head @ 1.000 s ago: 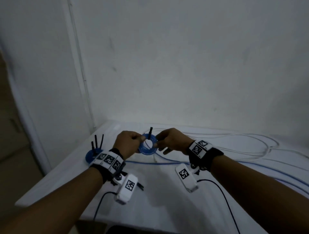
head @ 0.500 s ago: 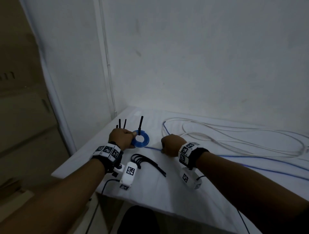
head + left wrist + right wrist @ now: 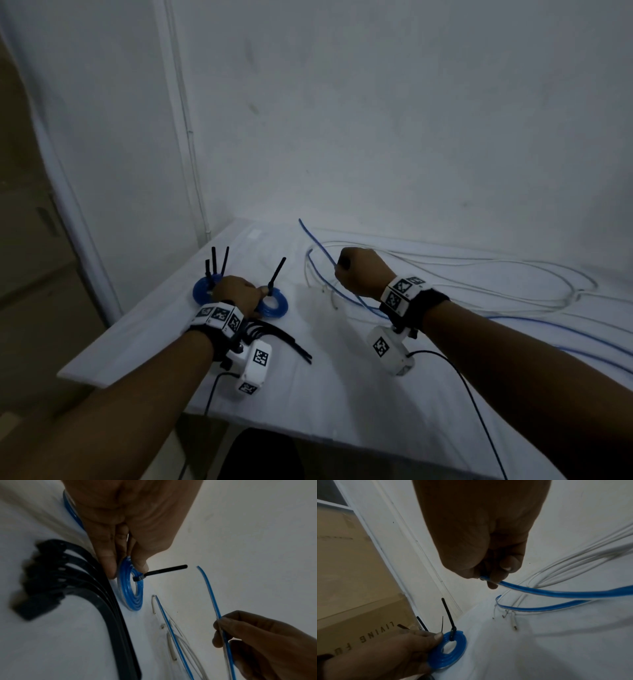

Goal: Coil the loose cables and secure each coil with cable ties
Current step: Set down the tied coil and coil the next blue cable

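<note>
Far left on the table (image 3: pixel 342 394), a tied blue coil (image 3: pixel 202 291) lies with three tie tails sticking up. Just right of it the left hand (image 3: pixel 239 294) pinches the rim of a second coil (image 3: pixel 274 303), flat on the table and bound by one tie (image 3: pixel 161 571). Spare ties (image 3: pixel 281 337) lie near the left wrist. Judgement: set this coil down beside the first, then free the left hand to help. Further right, the right hand (image 3: pixel 363 277) is closed around a loose blue cable (image 3: pixel 556 593) near its end, lifted off the table; white cables (image 3: pixel 479 274) sprawl far right. Start winding from that end, keeping loops small and even, clear of the white ones.
</note>
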